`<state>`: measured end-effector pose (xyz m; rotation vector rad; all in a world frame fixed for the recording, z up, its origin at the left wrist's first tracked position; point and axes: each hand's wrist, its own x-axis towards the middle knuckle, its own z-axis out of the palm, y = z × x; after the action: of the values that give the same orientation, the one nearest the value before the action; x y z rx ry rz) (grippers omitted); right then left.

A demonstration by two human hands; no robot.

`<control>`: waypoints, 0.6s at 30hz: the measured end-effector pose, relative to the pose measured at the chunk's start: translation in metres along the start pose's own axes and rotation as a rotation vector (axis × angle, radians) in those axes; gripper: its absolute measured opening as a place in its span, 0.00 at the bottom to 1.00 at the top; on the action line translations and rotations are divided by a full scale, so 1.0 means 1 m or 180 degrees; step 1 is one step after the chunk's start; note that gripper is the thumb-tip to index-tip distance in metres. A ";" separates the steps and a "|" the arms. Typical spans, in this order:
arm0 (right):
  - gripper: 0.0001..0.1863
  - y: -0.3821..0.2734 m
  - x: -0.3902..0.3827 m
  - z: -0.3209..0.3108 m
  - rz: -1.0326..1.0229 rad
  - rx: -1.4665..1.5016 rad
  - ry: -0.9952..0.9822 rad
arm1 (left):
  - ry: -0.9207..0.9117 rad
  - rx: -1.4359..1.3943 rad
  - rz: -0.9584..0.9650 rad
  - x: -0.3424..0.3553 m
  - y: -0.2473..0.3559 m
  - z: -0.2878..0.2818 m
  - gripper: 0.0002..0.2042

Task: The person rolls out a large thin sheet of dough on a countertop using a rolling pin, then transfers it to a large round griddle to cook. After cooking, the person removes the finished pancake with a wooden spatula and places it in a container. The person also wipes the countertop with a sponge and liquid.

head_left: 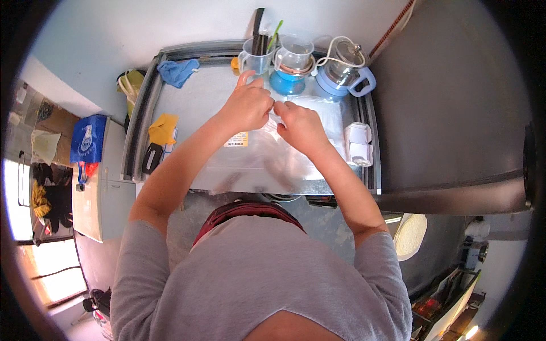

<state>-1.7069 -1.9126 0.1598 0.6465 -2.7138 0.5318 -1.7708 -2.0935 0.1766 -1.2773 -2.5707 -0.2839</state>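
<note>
My left hand [249, 105] and my right hand [301, 125] meet above the middle of a glossy, silvery tabletop [199, 102]. On the left hand one digit sticks up while the other fingers curl in. The right hand's fingers are pinched together and pointed toward the left hand. Whatever lies between the fingertips is too small or hidden to make out. Under the hands, a clear plastic sheet [327, 107] lies on the table. An orange and white printed label [236, 140] shows beside my left wrist.
Along the back stand a clear jug [257, 61] with utensils, a blue-based container [288, 83] and a glass kettle [344, 68]. A blue cloth [178, 73], a yellow cloth [163, 129] and a black object [152, 158] lie left. A white box [359, 143] sits right, near a dark cabinet [455, 113].
</note>
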 end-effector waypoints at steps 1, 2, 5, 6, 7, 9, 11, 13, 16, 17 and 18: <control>0.11 -0.001 0.004 0.001 0.0226 -0.0034 -0.0226 | -0.0160 0.0011 -0.0052 -0.003 -0.007 -0.003 0.02; 0.11 0.000 0.009 0.002 0.0299 -0.0018 -0.0286 | -0.0309 0.0023 -0.0216 -0.006 -0.013 -0.006 0.02; 0.07 0.011 0.022 0.010 0.0494 0.0078 -0.0462 | -0.0633 0.0141 -0.0668 -0.016 -0.031 -0.010 0.01; 0.06 0.016 0.026 0.014 0.0588 0.0044 -0.0546 | -0.0654 0.0242 -0.0799 -0.020 -0.037 -0.011 0.02; 0.06 0.022 0.030 0.017 0.0624 0.0051 -0.0579 | -0.0678 0.0341 -0.0925 -0.024 -0.044 -0.012 0.02; 0.06 0.035 0.040 0.020 0.0730 0.0045 -0.0518 | -0.0801 0.0663 -0.1280 -0.028 -0.065 -0.015 0.04; 0.06 0.047 0.054 0.018 0.0919 -0.0090 -0.0569 | -0.0706 0.0704 -0.1659 -0.031 -0.085 -0.020 0.05; 0.08 0.051 0.070 0.012 0.1133 0.0167 -0.0231 | -0.0386 0.0464 -0.2076 -0.033 -0.103 -0.028 0.06; 0.12 0.042 0.081 0.011 0.0625 0.0088 0.0889 | 0.0616 0.0710 -0.1912 -0.036 -0.122 -0.035 0.08; 0.13 0.037 0.082 0.012 0.0318 0.0089 0.1392 | 0.0858 0.0583 -0.1882 -0.042 -0.122 -0.033 0.08; 0.14 0.033 0.076 0.014 0.0160 0.0125 0.1381 | 0.1106 0.0461 -0.1850 -0.052 -0.121 -0.030 0.09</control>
<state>-1.7901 -1.9190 0.1657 0.4142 -2.3200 0.6538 -1.8332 -2.2128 0.1812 -0.3646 -2.5316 -0.3774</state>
